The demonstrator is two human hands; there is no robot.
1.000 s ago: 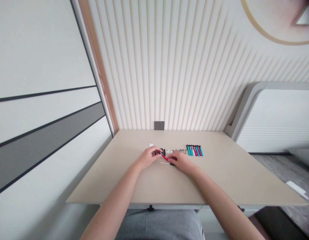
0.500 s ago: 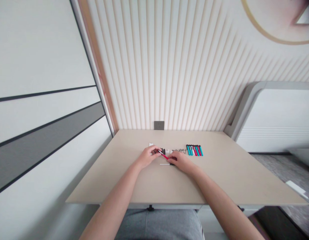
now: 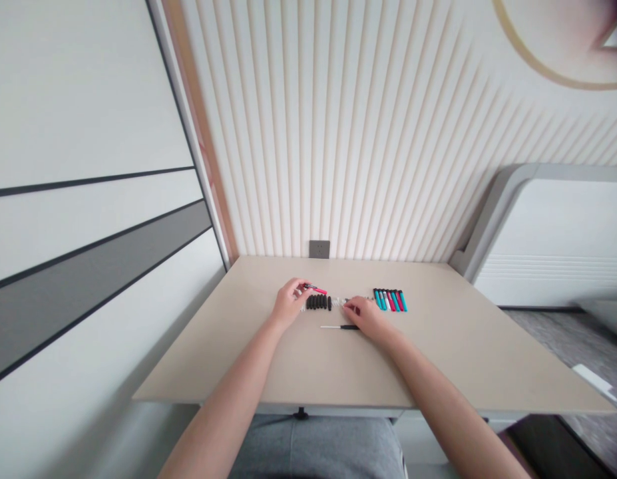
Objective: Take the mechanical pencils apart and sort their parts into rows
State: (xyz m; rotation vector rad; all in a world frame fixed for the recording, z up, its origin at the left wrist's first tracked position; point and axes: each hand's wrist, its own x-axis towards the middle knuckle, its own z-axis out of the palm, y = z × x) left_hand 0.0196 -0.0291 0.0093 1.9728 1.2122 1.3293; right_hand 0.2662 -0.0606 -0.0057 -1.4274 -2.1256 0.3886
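The red tube (image 3: 319, 290) is by the far side of the black pieces (image 3: 318, 302), fingers of the left hand (image 3: 287, 304) clamped on its dark end; the right hand (image 3: 365, 315) is at the white bits (image 3: 337, 302), its fingers bunched, whether holding anything I cannot tell; the screwdriver (image 3: 349, 327) lies nearer on the worktop (image 3: 338, 372), capped pens (image 3: 391, 300) rightward.

Black pieces (image 3: 317, 302), screwdriver (image 3: 349, 327) obstruct gap between hands (image 3: 287, 305); open passage on tabletop (image 3: 458, 332) right of coloured pens (image 3: 390, 301).
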